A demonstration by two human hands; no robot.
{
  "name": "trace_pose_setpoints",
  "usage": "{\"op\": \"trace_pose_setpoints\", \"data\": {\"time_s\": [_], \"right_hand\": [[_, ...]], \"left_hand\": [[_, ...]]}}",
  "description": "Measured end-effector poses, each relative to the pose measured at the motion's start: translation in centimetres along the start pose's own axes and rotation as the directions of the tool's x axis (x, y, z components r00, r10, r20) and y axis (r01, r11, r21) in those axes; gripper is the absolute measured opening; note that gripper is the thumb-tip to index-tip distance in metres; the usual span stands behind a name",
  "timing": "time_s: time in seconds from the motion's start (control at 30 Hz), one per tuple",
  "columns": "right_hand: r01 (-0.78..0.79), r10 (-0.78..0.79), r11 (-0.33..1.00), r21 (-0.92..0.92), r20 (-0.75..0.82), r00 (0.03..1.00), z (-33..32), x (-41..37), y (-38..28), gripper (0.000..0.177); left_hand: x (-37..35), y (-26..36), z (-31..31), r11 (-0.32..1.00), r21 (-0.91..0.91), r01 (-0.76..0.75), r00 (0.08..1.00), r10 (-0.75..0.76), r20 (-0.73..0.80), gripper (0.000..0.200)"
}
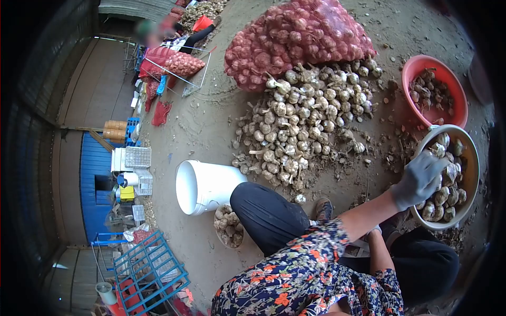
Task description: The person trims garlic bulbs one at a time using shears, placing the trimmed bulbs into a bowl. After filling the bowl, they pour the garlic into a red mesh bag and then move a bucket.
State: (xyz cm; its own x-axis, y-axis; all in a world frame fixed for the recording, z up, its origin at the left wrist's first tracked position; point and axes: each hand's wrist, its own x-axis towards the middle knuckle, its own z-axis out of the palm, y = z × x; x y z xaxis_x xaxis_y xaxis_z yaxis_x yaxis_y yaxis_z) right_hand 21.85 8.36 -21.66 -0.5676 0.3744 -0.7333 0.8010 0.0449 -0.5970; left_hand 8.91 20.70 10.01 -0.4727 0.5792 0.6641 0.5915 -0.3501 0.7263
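Note:
My left hand (pixel 421 180), in a grey glove, reaches across to the right over a pale bucket (pixel 475 176) with several garlic bulbs (pixel 441 196) in it. Its fingers are curled at a bulb in the upper part of the bucket; their tips are partly hidden. Behind the left forearm, only a sliver of my right hand (pixel 376 229) in a light glove shows between my knees, and its fingers are hidden. A large heap of garlic (pixel 295 126) lies on the ground ahead of me.
A full red mesh sack (pixel 295 42) lies behind the heap. A red basin (pixel 459 100) with bulbs stands beyond the pale bucket. Left of my knee are a tipped white bucket (pixel 216 184) and a container of garlic (pixel 227 226). Another person (pixel 168 52) is farther off, near a metal frame (pixel 203 79).

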Motion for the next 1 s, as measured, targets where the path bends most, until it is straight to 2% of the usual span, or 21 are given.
{"op": "trace_pose_setpoints", "data": {"time_s": [0.03, 0.1, 0.17, 0.2, 0.23, 0.3, 0.37, 0.4, 0.43, 0.47, 0.5, 0.57, 0.6, 0.7, 0.73, 0.77, 0.83, 0.87, 0.9, 0.93, 1.0], "right_hand": [[0.044, -0.049, 0.991, 0.128, 0.04, 0.998, 0.1, -0.1, 0.1, 0.038], [0.091, -0.14, 0.928, 0.361, 0.114, 0.983, -0.1, -0.3, -0.5, 0.036], [-0.059, 0.065, 0.986, 0.157, -0.029, 0.997, -5.9, -7.3, -12.6, 0.034], [0.109, -0.077, 0.966, 0.234, -0.142, 0.987, -4.0, -5.2, -9.7, 0.025], [0.115, -0.084, 0.967, 0.229, -0.14, 0.987, -4.2, -5.5, -10.4, 0.025], [0.136, -0.033, 0.918, 0.374, -0.271, 0.962, -5.0, -6.8, -12.5, 0.02], [0.227, -0.071, 0.866, 0.445, -0.341, 0.937, -3.8, -4.4, -11.6, 0.022], [0.303, -0.096, 0.836, 0.458, -0.421, 0.902, -4.0, -4.7, -12.8, 0.02], [0.374, -0.114, 0.803, 0.465, -0.495, 0.861, -4.2, -5.5, -14.5, 0.018], [0.48, -0.19, 0.74, 0.472, -0.538, 0.821, -5.3, -9.4, -18.8, 0.013], [0.486, -0.196, 0.737, 0.47, -0.54, 0.819, -4.9, -9.3, -19.1, 0.013], [0.598, -0.273, 0.685, 0.416, -0.614, 0.74, -3.6, -9.1, -19.4, 0.012], [0.602, -0.274, 0.646, 0.469, -0.594, 0.757, -3.4, -9.9, -20.4, 0.013], [0.668, -0.359, 0.626, 0.402, -0.612, 0.705, -0.9, -8.8, -19.8, 0.021], [0.598, -0.383, 0.733, 0.324, -0.53, 0.756, -1.6, -9.6, -20.5, 0.027], [0.6, -0.386, 0.733, 0.32, -0.529, 0.755, -1.9, -9.9, -20.8, 0.027], [0.605, -0.43, 0.7, 0.38, -0.451, 0.782, -2.1, -10.0, -21.3, 0.024], [0.61, -0.428, 0.671, 0.421, -0.451, 0.783, -2.0, -9.3, -20.8, 0.02], [0.586, -0.39, 0.653, 0.479, -0.45, 0.803, -2.2, -9.2, -20.8, 0.015], [0.521, -0.328, 0.648, 0.556, -0.413, 0.849, -2.4, -8.6, -20.3, 0.014], [0.503, -0.264, 0.605, 0.618, -0.44, 0.858, -2.5, -6.5, -18.7, 0.015]], "left_hand": [[-1.8, -0.3, -1.8, 0.997, -0.009, 0.073, 0.993, -0.072, 0.089, 0.032], [-4.8, -1.8, -4.9, 0.974, 0.199, 0.109, 0.992, -0.12, 0.044, 0.035], [-7.6, -3.1, -8.3, 0.848, 0.447, 0.286, 0.958, -0.263, -0.113, 0.032], [-9.8, -4.1, -9.5, 0.78, 0.51, 0.364, 0.931, -0.314, -0.184, 0.03], [-12.8, -5.2, -10.6, 0.699, 0.562, 0.443, 0.896, -0.357, -0.263, 0.029], [-20.9, -8.0, -12.1, 0.521, 0.404, 0.752, 0.632, -0.743, -0.218, 0.034], [-25.4, -8.5, -12.8, 0.197, -0.001, 0.98, 0.197, -0.98, 0.002, 0.042], [-25.1, -7.0, -12.4, -0.135, -0.283, 0.949, -0.116, -0.99, 0.086, 0.047], [-23.9, -4.8, -11.6, -0.454, -0.5, 0.738, -0.378, -0.891, 0.252, 0.052], [-22.5, -2.8, -11.3, -0.48, -0.624, 0.616, -0.308, -0.877, 0.369, 0.05], [-23.2, -3.4, -10.9, -0.474, -0.626, 0.619, -0.301, -0.88, 0.368, 0.05], [-25.1, -5.5, -9.6, -0.432, -0.87, 0.239, 0.283, -0.826, 0.488, 0.05], [-24.8, -5.2, -9.8, -0.32, -0.917, 0.237, 0.403, -0.826, 0.393, 0.05], [-28.3, -7.4, -9.6, -0.287, -0.931, 0.224, 0.391, -0.849, 0.355, 0.047], [-28.6, -7.7, -9.5, -0.275, -0.937, 0.217, 0.382, -0.859, 0.341, 0.046], [-28.9, -8.2, -9.3, -0.274, -0.938, 0.214, 0.385, -0.859, 0.339, 0.046], [-27.5, -8.0, -9.5, -0.555, -0.83, -0.06, 0.588, -0.692, 0.42, 0.042], [-27.0, -7.0, -9.8, -0.554, -0.83, -0.071, 0.587, -0.696, 0.414, 0.042], [-25.0, -4.1, -10.7, -0.022, -0.93, 0.367, 0.5, -0.839, 0.217, 0.039], [-23.8, -3.0, -11.2, 0.449, -0.549, 0.705, 0.518, -0.855, -0.033, 0.037], [-27.5, -9.1, -12.0, 0.096, -0.516, 0.851, 0.276, -0.918, 0.284, 0.032]]}}
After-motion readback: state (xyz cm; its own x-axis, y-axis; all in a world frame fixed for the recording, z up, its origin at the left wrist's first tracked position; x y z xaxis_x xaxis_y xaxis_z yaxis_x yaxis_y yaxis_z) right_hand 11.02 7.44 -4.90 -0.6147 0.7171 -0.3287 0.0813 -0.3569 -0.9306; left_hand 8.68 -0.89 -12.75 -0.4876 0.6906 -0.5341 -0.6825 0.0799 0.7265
